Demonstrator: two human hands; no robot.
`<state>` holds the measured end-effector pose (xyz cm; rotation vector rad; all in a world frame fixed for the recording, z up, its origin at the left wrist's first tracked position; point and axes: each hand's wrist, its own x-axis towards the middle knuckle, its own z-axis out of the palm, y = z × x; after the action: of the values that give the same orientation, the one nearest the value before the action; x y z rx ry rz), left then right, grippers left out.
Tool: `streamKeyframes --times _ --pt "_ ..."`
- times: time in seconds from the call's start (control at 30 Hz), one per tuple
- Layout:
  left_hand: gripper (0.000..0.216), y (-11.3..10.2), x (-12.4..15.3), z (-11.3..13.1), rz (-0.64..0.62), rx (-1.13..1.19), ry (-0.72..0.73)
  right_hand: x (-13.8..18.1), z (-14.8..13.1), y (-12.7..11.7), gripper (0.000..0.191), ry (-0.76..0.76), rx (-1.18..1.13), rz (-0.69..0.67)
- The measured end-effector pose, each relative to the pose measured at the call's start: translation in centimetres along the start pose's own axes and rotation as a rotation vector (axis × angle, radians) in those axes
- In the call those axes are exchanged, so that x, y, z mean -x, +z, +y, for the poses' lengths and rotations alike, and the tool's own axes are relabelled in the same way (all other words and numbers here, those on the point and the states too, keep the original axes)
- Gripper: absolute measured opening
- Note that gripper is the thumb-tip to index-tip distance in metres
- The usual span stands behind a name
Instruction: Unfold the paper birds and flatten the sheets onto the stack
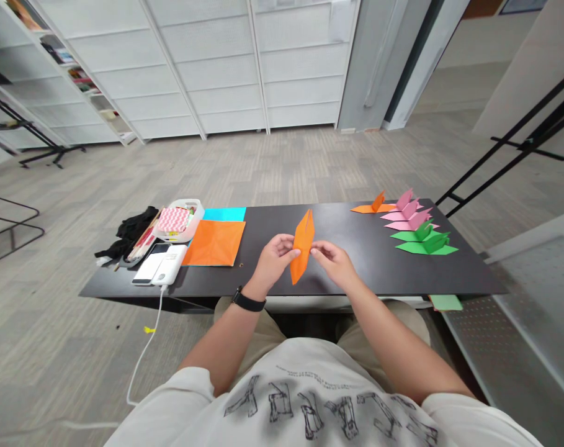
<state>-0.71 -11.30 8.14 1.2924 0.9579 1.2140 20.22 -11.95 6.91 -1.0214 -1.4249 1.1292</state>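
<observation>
A long, pointed piece of folded orange origami paper (303,245) is held upright above the table, its top end split into two points. My left hand (278,256) pinches its left edge, the thumb lying across the front. On the other side, my right hand (331,257) has its thumb and fingertips closed at the right edge of the same paper. To the left on the table lies a stack of orange paper sheets (215,244), with a blue sheet (224,214) showing behind it.
Finished paper cranes stand at the right end: an orange one (373,206), several pink ones (408,214) and green ones (425,242). A white basket (195,217), a phone (151,264), a white power bank (170,264) with a cable, and black cloth (130,236) occupy the left end.
</observation>
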Motion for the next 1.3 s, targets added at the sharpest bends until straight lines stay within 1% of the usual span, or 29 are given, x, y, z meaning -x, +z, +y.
streamKeyframes --times 0.13,0.23,0.37,0.43,0.53,0.6,0.67,0.73,0.8,0.93,1.0,1.03,1.1,1.17,1.23,1.3 --pt "0.038 0.7 0.1 0.0 0.027 -0.026 0.010 0.3 0.4 1.1 0.037 0.003 0.001 0.023" --pt "0.036 1.4 0.3 0.2 0.103 -0.106 0.041 0.4 0.0 1.9 0.037 0.007 0.018 0.082" --pt "0.025 2.3 0.5 1.1 0.241 -0.262 0.184 0.5 -0.5 2.7 0.036 0.001 0.026 0.145" --pt "0.019 2.6 0.7 1.5 0.270 -0.304 0.230 0.5 -0.7 2.7 0.035 -0.015 0.037 0.155" --pt "0.017 2.9 0.9 1.6 0.214 -0.249 0.191 0.4 -1.1 2.6 0.031 -0.061 0.102 0.167" --pt "0.023 3.0 0.9 1.5 0.157 -0.182 0.138 0.5 -1.4 2.5 0.026 -0.115 0.188 0.184" --pt "0.031 3.1 1.0 1.3 0.126 -0.133 0.091 0.6 -1.8 2.3 0.021 -0.187 0.294 0.196" --pt "0.035 3.1 0.9 1.2 0.115 -0.094 0.046 0.7 -2.2 2.3 0.017 -0.252 0.377 0.196" --pt "0.036 3.0 0.8 1.3 0.117 -0.064 0.017 0.8 -2.4 2.2 0.016 -0.291 0.411 0.190" --pt "0.035 2.7 0.5 1.6 0.141 -0.079 0.050 1.0 -2.6 1.8 0.014 -0.311 0.417 0.173" --pt "0.035 2.5 0.6 1.7 0.127 -0.110 0.071 0.9 -2.4 1.6 0.013 -0.295 0.380 0.177" --pt "0.036 2.4 0.6 1.8 0.107 -0.120 0.076 0.8 -2.3 1.4 0.016 -0.281 0.334 0.174" --pt "0.037 2.2 0.7 1.9 0.050 -0.125 0.078 0.6 -1.9 1.0 0.036 -0.240 0.193 0.131" --pt "0.038 1.9 0.9 1.9 -0.015 -0.123 0.071 0.3 -1.5 0.5 0.054 -0.175 0.046 0.017" --pt "0.037 1.7 1.0 1.9 -0.056 -0.131 0.062 0.1 -1.3 0.0 0.056 -0.111 -0.046 -0.090" --pt "0.036 1.6 1.0 1.8 -0.055 -0.147 0.058 -0.1 -1.1 -0.3 0.047 -0.084 -0.067 -0.113"
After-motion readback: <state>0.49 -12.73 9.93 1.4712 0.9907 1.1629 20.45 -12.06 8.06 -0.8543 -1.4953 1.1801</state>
